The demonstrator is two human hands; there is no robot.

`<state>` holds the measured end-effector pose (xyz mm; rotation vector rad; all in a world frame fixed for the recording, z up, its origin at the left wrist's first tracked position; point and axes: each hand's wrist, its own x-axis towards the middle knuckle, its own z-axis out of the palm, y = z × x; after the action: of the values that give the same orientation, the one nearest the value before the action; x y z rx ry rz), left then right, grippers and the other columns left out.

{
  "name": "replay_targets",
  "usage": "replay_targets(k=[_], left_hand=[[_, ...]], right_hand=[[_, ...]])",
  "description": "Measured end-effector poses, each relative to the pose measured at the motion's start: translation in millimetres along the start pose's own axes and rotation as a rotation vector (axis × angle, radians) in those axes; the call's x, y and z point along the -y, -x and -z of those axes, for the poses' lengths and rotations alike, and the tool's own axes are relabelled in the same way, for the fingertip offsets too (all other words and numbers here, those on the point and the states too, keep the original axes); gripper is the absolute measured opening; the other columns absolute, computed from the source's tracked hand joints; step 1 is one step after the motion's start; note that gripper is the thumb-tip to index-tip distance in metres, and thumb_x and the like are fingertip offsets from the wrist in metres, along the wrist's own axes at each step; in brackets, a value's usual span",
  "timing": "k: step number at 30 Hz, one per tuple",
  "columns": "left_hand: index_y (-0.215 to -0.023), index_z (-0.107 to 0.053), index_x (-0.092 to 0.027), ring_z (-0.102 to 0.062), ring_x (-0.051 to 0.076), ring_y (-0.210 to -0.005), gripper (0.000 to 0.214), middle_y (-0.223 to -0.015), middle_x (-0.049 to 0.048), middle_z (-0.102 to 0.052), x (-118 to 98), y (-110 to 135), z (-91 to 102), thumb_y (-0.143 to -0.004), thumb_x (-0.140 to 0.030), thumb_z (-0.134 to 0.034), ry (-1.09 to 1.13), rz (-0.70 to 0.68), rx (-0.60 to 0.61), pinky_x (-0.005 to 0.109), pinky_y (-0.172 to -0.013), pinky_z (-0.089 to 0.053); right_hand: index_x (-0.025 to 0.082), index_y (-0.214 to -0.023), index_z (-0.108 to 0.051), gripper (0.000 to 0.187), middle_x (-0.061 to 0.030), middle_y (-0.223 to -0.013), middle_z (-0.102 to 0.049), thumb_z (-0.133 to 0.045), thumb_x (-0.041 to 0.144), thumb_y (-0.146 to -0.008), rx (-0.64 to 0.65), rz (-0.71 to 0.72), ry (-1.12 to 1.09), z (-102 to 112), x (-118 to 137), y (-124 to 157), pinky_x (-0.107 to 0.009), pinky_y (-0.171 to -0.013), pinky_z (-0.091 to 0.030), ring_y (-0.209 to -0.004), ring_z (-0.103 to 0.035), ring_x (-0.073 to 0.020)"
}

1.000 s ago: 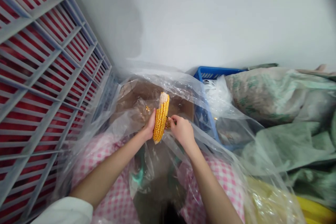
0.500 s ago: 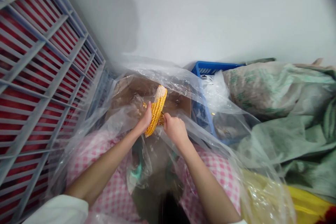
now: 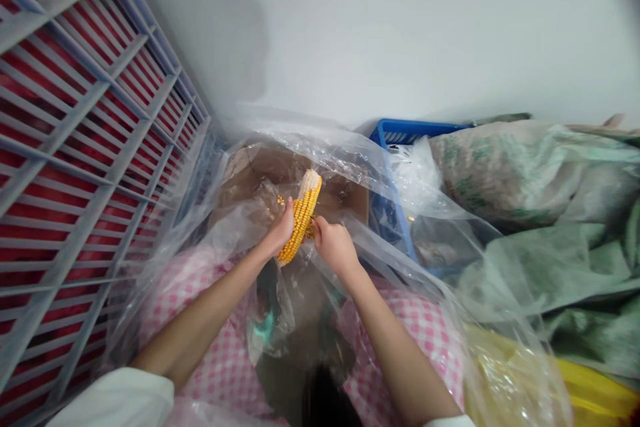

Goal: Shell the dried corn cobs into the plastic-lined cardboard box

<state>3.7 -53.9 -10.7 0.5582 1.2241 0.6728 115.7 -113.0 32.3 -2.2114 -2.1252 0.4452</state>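
Observation:
My left hand [image 3: 282, 229] is wrapped around an ear of corn [image 3: 303, 213], thumb lying along its side. The ear leans with its top to the right; yellow kernels cover most of it, and a pale bare patch shows near the top. Close against the ear's right side is my right hand [image 3: 336, 244], fingers closed on a thin dark tool [image 3: 313, 217] that is mostly hidden. Below both hands a clear plastic sheet [image 3: 345, 141] lines a cardboard box [image 3: 250, 167]. Loose kernels [image 3: 281, 200] lie in the plastic.
A grey slatted plastic crate [image 3: 105, 80] with red behind its slats stands on the left. To the right are a blue basket [image 3: 417, 125] with a white plastic bag [image 3: 416, 163], a stuffed woven sack [image 3: 505, 160] and yellow plastic [image 3: 590, 383]. Pink checked cloth [image 3: 215, 347] covers my legs.
The whole view has shifted slightly, so the surroundings sit a little further right and lower. Both hands keep nearly the same hold at the ear of corn.

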Motion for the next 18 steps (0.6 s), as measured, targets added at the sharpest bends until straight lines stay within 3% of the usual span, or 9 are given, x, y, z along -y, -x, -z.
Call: replay_targets(k=[6,18], left_hand=[[-0.088,-0.061,-0.018,-0.046,0.014,-0.034,0.061,-0.043,0.0013,-0.052,-12.5,16.5,-6.8,-0.083,-0.058,-0.016,-0.186,0.157,0.058,0.024,-0.035,-0.034],[-0.063,-0.055,-0.016,-0.052,0.014,-0.038,0.048,-0.048,0.0032,-0.058,2.5,-1.8,-11.4,-0.083,-0.047,-0.026,0.053,0.305,0.147,0.024,-0.037,-0.039]], right_hand=[[0.018,-0.088,-0.053,0.032,-0.0059,-0.070,-0.067,-0.023,0.029,-0.091,0.004,0.046,-0.008,-7.2,-6.3,1.7,-0.024,-0.054,-0.028,-0.064,-0.063,-0.0171],[0.017,-0.092,-0.050,0.030,-0.0080,-0.074,-0.066,-0.022,0.027,-0.092,0.033,-0.121,-0.033,-17.5,2.8,1.9,-0.024,-0.056,-0.036,-0.065,-0.064,-0.0173]])
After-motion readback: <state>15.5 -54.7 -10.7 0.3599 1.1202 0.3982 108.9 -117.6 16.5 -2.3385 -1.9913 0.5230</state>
